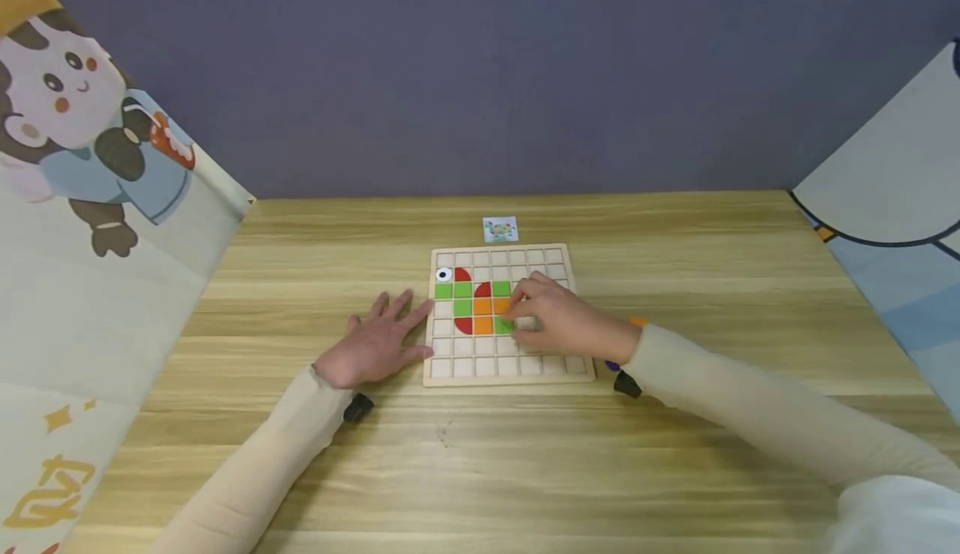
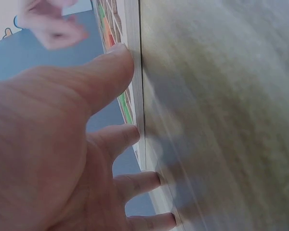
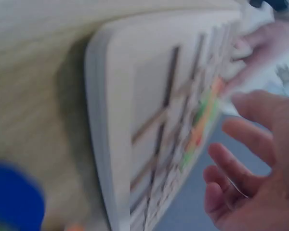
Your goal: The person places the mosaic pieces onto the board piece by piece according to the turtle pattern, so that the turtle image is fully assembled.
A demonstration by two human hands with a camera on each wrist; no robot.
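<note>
A wooden grid board [image 1: 450, 366] lies on the table, bearing green, orange and red tiles and a white eye tile [image 1: 443, 275]. My left hand [image 1: 375, 346] is spread on the left of it; in the left wrist view its thumb and index fingertip touch the board's side. Over the board's middle hovers my right hand [image 1: 551, 316], fingers loosely bent near a green tile [image 1: 502, 326]. The right wrist view shows its thumb and index finger apart, with nothing visible between them. Some squares are hidden beneath this hand.
A small picture card [image 1: 500, 229] lies behind the board. Near the right wrist, an orange piece [image 1: 638, 321] and a purple piece [image 1: 612, 366] peek out. A blurred blue piece [image 3: 14, 197] shows beside the board. A dark wall panel [image 1: 510, 79] rises at the table's back.
</note>
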